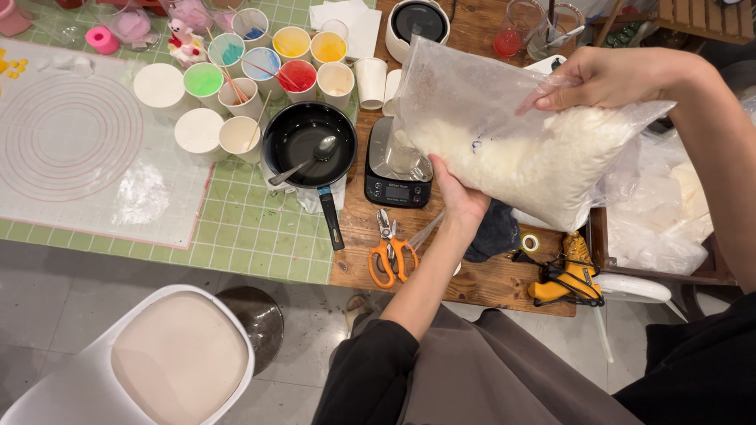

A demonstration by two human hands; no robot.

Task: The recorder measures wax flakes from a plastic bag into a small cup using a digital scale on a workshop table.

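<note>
Tilting bag (520,134) of white flakes (543,161) over scale (398,173).

Your left hand (457,193) props the plastic bag (520,134) from below; your right hand (606,75) grips its top at two o'clock. The bag tilts over the scale (398,169). At nine o'clock of the scale sits the pan (309,142), spoon (311,157) inside; scissors (394,252) lie at six.

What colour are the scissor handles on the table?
Orange; the scissors lie on the wooden table, clearest in the head view.
</note>
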